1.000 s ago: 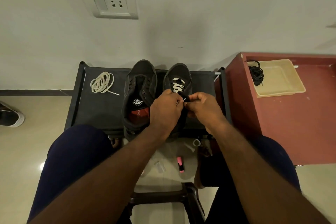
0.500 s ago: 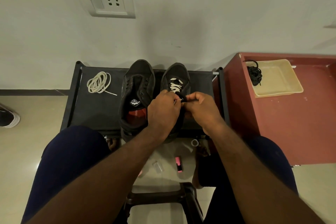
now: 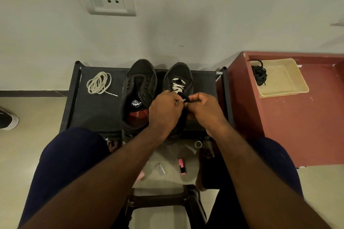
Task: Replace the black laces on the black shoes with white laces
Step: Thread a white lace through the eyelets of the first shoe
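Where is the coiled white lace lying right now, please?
In the head view, the coiled white lace lies on the black rack, left of the unlaced shoe, near the rack's far-left corner.

The left shoe (image 3: 138,87) and the right shoe (image 3: 178,72), both black low-tops, are standing side by side at the middle of the black counter (image 3: 96,109), with their toes pointing toward its far edge. The left shoe is sitting unlaced, its opening spread wide and showing a red and black insole with a white logo. The right shoe is carrying a threaded white lace (image 3: 177,85), which is crossing the eyelet rows nearest the toe. The rear of this shoe is hidden. A spare white lace (image 3: 99,82) is lying coiled on the far left part of the counter, with one tip trailing toward the left shoe. The black laces (image 3: 259,75) are lying bundled off the counter, well apart to its right.
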Action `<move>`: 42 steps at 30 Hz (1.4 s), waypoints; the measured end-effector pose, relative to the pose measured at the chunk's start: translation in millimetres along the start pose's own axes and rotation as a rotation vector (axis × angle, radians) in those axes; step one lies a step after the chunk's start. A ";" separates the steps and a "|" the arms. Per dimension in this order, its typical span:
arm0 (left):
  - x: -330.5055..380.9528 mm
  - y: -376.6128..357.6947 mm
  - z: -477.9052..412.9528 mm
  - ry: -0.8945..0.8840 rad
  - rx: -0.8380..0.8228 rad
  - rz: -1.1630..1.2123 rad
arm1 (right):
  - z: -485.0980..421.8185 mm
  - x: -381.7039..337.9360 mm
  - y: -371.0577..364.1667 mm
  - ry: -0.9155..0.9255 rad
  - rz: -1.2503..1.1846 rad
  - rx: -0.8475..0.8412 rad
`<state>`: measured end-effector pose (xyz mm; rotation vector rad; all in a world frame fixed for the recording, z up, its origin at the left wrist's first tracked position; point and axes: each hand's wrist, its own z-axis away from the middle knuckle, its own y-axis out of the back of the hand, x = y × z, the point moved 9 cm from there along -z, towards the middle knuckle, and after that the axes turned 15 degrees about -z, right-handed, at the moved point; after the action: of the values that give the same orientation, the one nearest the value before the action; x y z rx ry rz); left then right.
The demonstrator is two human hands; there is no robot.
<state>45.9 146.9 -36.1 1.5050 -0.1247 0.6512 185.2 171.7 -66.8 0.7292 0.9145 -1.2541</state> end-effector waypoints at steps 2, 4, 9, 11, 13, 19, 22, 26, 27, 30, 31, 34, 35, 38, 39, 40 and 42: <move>1.5 0.3 -0.6 -0.013 0.008 -0.012 | 0.1 -3.9 -1.7 0.032 0.047 -0.030; 2.9 -0.1 -1.4 -0.036 0.015 -0.013 | -1.0 -5.6 -1.2 0.036 0.067 -0.051; 8.7 -5.2 -0.6 -0.105 -0.017 -0.045 | -5.2 12.1 5.6 -0.112 -0.150 0.014; 7.4 -6.3 0.2 -0.097 -0.028 -0.040 | -6.4 18.0 3.0 -0.158 -0.213 0.017; 1.4 -5.0 -0.3 -0.055 -0.039 0.068 | -7.2 21.1 0.1 -0.195 -0.269 0.014; -17.6 -10.8 -0.6 0.127 -0.135 0.442 | -6.1 23.6 -7.2 -0.256 -0.323 -0.032; -13.0 -7.7 0.0 0.061 -0.133 0.405 | -6.2 17.3 -6.6 -0.182 -0.207 -0.050; -4.2 -8.9 0.1 -0.077 -0.161 0.306 | -5.6 -0.6 -6.8 0.022 0.024 -0.003; 1.0 -7.9 1.1 -0.126 -0.166 0.267 | -6.7 -8.0 -6.4 0.102 0.117 0.016; 10.3 -4.3 2.4 -0.179 -0.166 0.210 | -3.4 -33.2 -1.0 0.238 0.187 0.124; 11.6 -3.2 3.2 -0.167 -0.169 0.190 | 0.0 -42.6 6.8 0.234 0.038 0.184; 10.8 -3.1 4.7 -0.172 -0.095 0.106 | 11.4 -60.7 22.9 0.143 -0.570 0.245; 11.2 -3.6 6.1 -0.186 -0.068 0.019 | 14.9 -66.0 27.7 0.119 -0.565 0.247; 10.7 -5.7 7.7 -0.219 0.006 -0.231 | 12.4 -69.7 26.3 0.071 0.199 0.116; 10.0 -4.5 7.6 -0.215 0.021 -0.268 | 11.5 -61.3 14.5 0.055 0.505 -0.011; 9.3 -3.6 7.1 -0.211 0.036 -0.286 | 10.4 -43.5 2.8 0.006 0.752 -0.152; 6.5 -2.4 6.0 -0.201 0.043 -0.273 | 11.1 -12.6 -12.2 -0.071 1.022 -0.340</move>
<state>54.3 143.4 -34.7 1.5915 -0.0572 0.2861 174.4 165.8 -50.3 0.7202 0.5320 -0.2105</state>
